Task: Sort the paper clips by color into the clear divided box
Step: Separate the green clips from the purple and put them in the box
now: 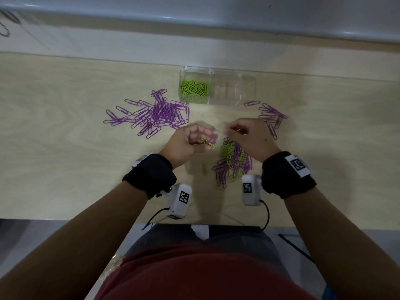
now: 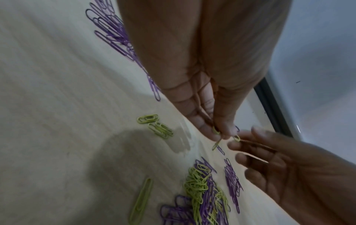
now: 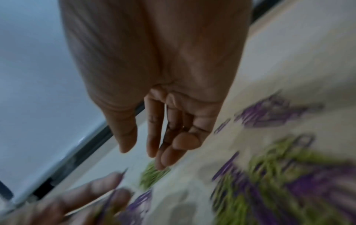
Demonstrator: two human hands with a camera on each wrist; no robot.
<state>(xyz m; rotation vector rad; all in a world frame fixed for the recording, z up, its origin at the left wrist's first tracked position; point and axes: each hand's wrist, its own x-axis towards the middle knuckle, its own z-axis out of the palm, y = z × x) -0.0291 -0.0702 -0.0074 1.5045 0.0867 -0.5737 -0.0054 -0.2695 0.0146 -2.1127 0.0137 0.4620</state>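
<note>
The clear divided box [image 1: 244, 100] stands at the far middle of the table; its left compartment holds green clips [image 1: 194, 87], and the right compartment looks empty. My left hand [image 1: 194, 137] [image 2: 219, 134] is curled and pinches a few green paper clips [image 1: 208, 143] [image 2: 236, 137], with a purple one hanging among them. My right hand [image 1: 231, 132] [image 3: 154, 152] hovers just to its right with loose, extended fingers and nothing in them. Below both hands lies a mixed green and purple pile [image 1: 232, 161] [image 2: 204, 194].
A large purple clip pile [image 1: 155, 113] lies left of the box and a smaller purple pile [image 1: 271, 118] to the right. A few loose green clips [image 2: 154, 124] lie on the wooden table [image 1: 65, 126]. The right wrist view is blurred.
</note>
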